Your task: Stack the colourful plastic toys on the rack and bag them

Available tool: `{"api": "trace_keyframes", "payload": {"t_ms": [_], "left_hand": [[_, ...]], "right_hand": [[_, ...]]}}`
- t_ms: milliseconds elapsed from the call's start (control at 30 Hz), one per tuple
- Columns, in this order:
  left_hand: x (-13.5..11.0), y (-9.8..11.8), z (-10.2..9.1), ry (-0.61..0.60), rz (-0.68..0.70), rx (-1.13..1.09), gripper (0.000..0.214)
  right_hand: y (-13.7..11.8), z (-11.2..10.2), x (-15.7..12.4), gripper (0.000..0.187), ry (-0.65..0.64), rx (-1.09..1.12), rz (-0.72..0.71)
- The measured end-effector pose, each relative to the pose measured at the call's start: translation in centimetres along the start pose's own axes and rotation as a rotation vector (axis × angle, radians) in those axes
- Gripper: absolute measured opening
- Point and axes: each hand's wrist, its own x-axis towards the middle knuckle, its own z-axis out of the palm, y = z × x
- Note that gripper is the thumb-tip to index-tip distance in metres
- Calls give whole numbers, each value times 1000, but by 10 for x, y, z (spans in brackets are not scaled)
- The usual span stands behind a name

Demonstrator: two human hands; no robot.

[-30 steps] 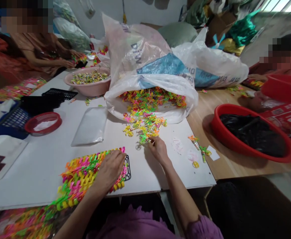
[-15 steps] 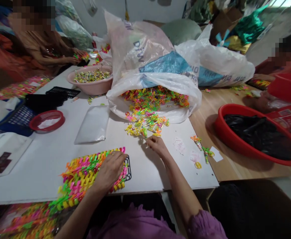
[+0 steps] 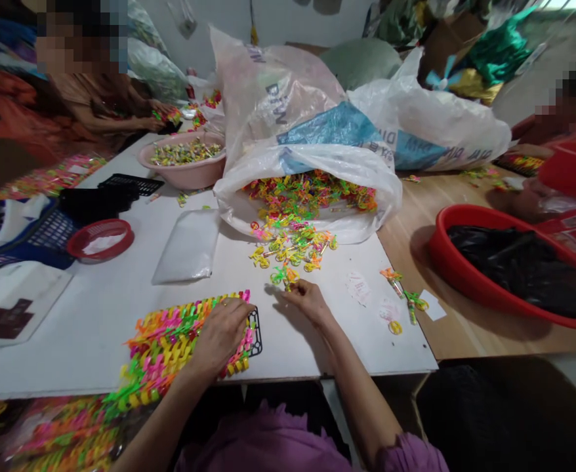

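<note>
My left hand (image 3: 219,339) presses on a dense layered mat of pink, yellow, green and orange plastic pieces (image 3: 174,347), which lies over a black plastic grid (image 3: 254,332). My right hand (image 3: 308,301) is on the white board (image 3: 96,328), its fingertips touching a small yellow-green piece (image 3: 283,276) at the edge of a loose spill of similar pieces (image 3: 292,246). The spill runs out from a large white woven sack (image 3: 308,118). Whether my right fingers grip that piece is unclear.
A pink basin of pieces (image 3: 182,164) stands beyond the clear plastic packet (image 3: 187,246). A small red basket (image 3: 100,239) is at left. On the wooden table at right is a red basin holding black plastic (image 3: 509,269). Co-workers sit at both sides, one with a hand (image 3: 163,115) among pieces.
My right hand has shifted slightly down and left, closer to a small piece at the spill's edge. The view has drifted a little; my left hand stays on the mat.
</note>
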Motion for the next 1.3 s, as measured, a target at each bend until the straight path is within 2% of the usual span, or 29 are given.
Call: {"api": "trace_keyframes", "payload": {"t_ms": [100,200,267,367,467,600,800,900,1000,1033,1067,1167,1200,1300], "left_hand": [[4,4,-1,-4,-50,-9,21],[6,7,-3,-14,-91,-18,21],[6,8,-4,-28,-91,-29,21],[5,6,-4,-31,-79,-58,20],[4,4,-3,11,-94,-90,21],[2,1,-2,48,-86,-140,20],[3,1,2,4,-83,-111,17],[2,1,7,18,-92,-92,20],[1,-1,10,30,-84,-92,20],[0,-1,11,30,-82,-93,19],[0,-1,11,28,-80,-93,18],[0,0,10,32,-95,-84,17],[0,0,9,28,-103,-85,17],[0,0,9,7,-116,-100,17]], "right_hand": [[2,14,-10,24,-22,-131,-38],[16,31,-17,16,14,-295,-34],[25,42,-20,10,33,-287,-36],[33,56,-21,20,-29,-179,-75],[34,63,-20,16,-99,-356,-203],[33,62,-18,21,-173,-682,-346],[25,69,-14,18,-279,-974,-320],[22,62,-10,17,-326,-931,-328],[14,38,5,15,-413,-790,-279],[10,29,14,15,-377,-792,-245],[4,21,23,16,-290,-829,-212],[-12,11,49,24,97,-1042,-121],[-15,11,54,26,162,-1104,-97],[-16,15,53,24,170,-1218,-30]]}}
